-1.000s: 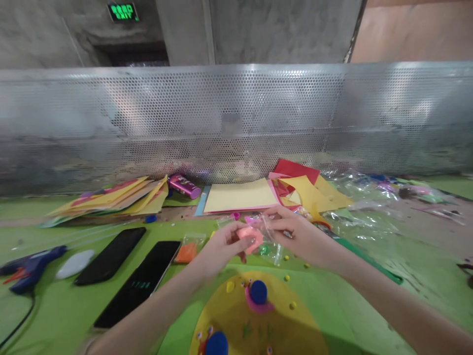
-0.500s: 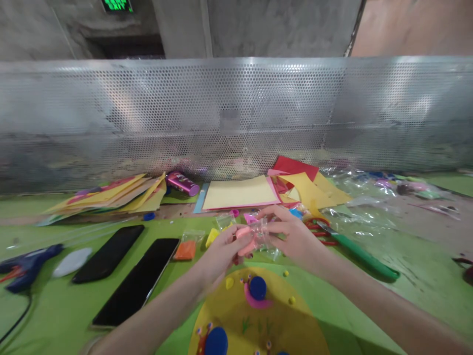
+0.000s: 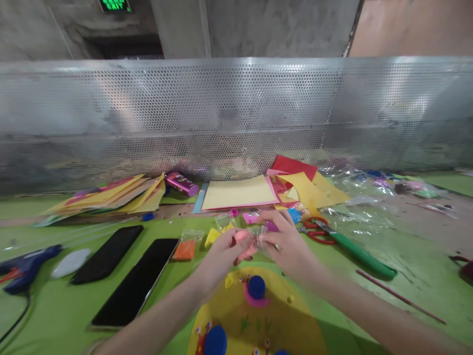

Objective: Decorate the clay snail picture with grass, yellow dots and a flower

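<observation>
two bare hands meet over the green counter [image 3: 417, 281], just past the round yellow flat piece [image 3: 295, 320]. the left hand [image 3: 221, 249] has its fingers bent in, with the thumb on top, pinching a soft, bumpy pink lump [image 3: 243, 239]. the right hand [image 3: 288, 246] pinches a crinkly clear plastic bag [image 3: 260, 235] right beside the lump. i can't tell if some of the lump is inside the bag, because it is blurry there. the two hands are close, maybe so one can keep the squishy lump steady while the other grips the thin bag. some right fingers curl above the bag, and their tips are hard to see.

the yellow piece lies flat under and in front of the hands, so the little snail shape with the round blue shell [image 3: 256, 287] is easy to see. by the left hand are bright yellow lumps [image 3: 212, 237] and a small clear bag with an orange block [image 3: 185, 250]. the bag probably keeps the orange stuff from drying out. scissors with red handles [image 3: 320, 236] lie beyond the right arm, next to a long, curved green thing [image 3: 362, 254].
</observation>
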Motion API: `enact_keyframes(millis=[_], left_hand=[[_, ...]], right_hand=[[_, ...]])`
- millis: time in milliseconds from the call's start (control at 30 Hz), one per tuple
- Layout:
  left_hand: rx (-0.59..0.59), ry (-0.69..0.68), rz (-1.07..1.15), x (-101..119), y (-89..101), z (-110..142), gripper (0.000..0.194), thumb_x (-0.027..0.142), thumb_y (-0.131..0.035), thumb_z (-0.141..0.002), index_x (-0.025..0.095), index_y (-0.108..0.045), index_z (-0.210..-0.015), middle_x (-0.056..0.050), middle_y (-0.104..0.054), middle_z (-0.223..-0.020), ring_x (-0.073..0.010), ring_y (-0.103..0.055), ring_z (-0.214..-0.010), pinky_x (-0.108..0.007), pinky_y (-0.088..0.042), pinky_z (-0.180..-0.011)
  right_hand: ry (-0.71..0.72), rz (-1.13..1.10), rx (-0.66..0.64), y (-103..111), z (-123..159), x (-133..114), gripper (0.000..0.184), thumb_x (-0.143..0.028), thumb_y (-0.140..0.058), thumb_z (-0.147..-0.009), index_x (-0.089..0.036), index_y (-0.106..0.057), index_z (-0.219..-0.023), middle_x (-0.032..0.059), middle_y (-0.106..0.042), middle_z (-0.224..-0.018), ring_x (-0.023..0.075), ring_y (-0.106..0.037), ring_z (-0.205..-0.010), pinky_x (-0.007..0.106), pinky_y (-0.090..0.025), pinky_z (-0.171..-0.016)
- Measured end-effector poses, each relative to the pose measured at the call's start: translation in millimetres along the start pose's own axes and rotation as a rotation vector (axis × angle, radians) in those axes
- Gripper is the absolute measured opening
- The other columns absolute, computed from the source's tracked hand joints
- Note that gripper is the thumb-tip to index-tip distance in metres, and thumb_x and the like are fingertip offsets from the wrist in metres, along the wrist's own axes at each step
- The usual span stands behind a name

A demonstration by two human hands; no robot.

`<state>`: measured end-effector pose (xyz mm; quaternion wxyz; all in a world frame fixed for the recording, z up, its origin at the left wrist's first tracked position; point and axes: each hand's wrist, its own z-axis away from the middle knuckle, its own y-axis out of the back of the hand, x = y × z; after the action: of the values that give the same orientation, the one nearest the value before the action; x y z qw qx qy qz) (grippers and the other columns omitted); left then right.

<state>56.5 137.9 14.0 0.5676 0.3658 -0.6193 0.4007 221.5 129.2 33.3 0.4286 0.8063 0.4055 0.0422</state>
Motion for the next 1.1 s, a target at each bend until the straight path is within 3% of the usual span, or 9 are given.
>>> enact_keyframes(millis=[200, 367, 567, 833, 933, 1100], left_hand=[[0.000, -0.003, -0.018, 0.1, 2.4, -0.7, 0.026, 0.043, -0.056, -0.080, 0.017, -0.049, -0.078, 0.005, -0.043, -0.065, -0.0096, -0.037, -0.059, -0.023, -0.024, -0.054], [0.027, 0.023, -0.014, -0.7, 0.8, 1.5, 0.023, 0.039, -0.057, -0.080, 0.017, -0.050, -0.082, 0.004, -0.049, -0.071, -0.0095, -0.041, -0.062, -0.022, -0.027, -0.056], [0.023, 0.051, 0.017, -0.8, -3.2, 4.3, 0.025, 0.043, -0.055, -0.081, 0.018, -0.051, -0.082, 0.005, -0.048, -0.069, -0.0090, -0.041, -0.060, -0.021, -0.027, -0.054], [0.013, 0.083, 0.082, 0.6, -3.7, 4.7, 0.026, 0.043, -0.060, -0.078, 0.019, -0.054, -0.086, 0.004, -0.050, -0.070, -0.0089, -0.043, -0.061, -0.021, -0.029, -0.055], [-0.008, 0.108, 0.125, 1.8, -5.0, 4.8, 0.025, 0.042, -0.061, -0.077, 0.018, -0.053, -0.077, 0.004, -0.047, -0.064, -0.0080, -0.041, -0.057, -0.020, -0.026, -0.051], [0.026, 0.121, 0.212, 4.7, -3.9, 2.1, 0.034, 0.045, -0.063, -0.074, 0.017, -0.047, -0.062, 0.005, -0.039, -0.059, -0.0061, -0.032, -0.050, -0.019, -0.026, -0.049]], right_hand=[[-0.049, 0.022, 0.035, 1.9, 3.7, 0.9, 0.019, -0.005, -0.048, -0.083, -0.018, -0.057, -0.073, 0.0078, -0.047, -0.108, 0.0231, -0.041, -0.101, 0.041, -0.042, -0.084], [-0.012, 0.004, -0.041, 0.2, 4.0, 1.9, 0.026, -0.007, -0.050, -0.083, -0.019, -0.057, -0.062, 0.0006, -0.044, -0.123, 0.0250, -0.036, -0.109, 0.043, -0.040, -0.089], [-0.014, -0.028, -0.001, 0.5, 6.5, -1.5, 0.025, -0.008, -0.044, -0.085, -0.018, -0.052, -0.063, 0.0061, -0.050, -0.106, 0.0236, -0.039, -0.101, 0.043, -0.041, -0.085], [-0.022, -0.058, 0.022, 5.1, 4.2, -0.4, 0.019, -0.012, -0.051, -0.084, -0.025, -0.065, -0.078, 0.0026, -0.048, -0.116, 0.0245, -0.038, -0.106, 0.042, -0.037, -0.089], [-0.011, -0.091, 0.057, 3.5, 4.8, 0.9, 0.022, -0.013, -0.048, -0.085, -0.022, -0.064, -0.073, 0.0044, -0.051, -0.111, 0.0241, -0.040, -0.103, 0.041, -0.039, -0.086], [-0.049, -0.141, 0.156, 5.8, 3.8, 9.2, 0.017, -0.019, -0.047, -0.087, -0.021, -0.063, -0.082, 0.0075, -0.054, -0.098, 0.0234, -0.046, -0.097, 0.044, -0.040, -0.084]])
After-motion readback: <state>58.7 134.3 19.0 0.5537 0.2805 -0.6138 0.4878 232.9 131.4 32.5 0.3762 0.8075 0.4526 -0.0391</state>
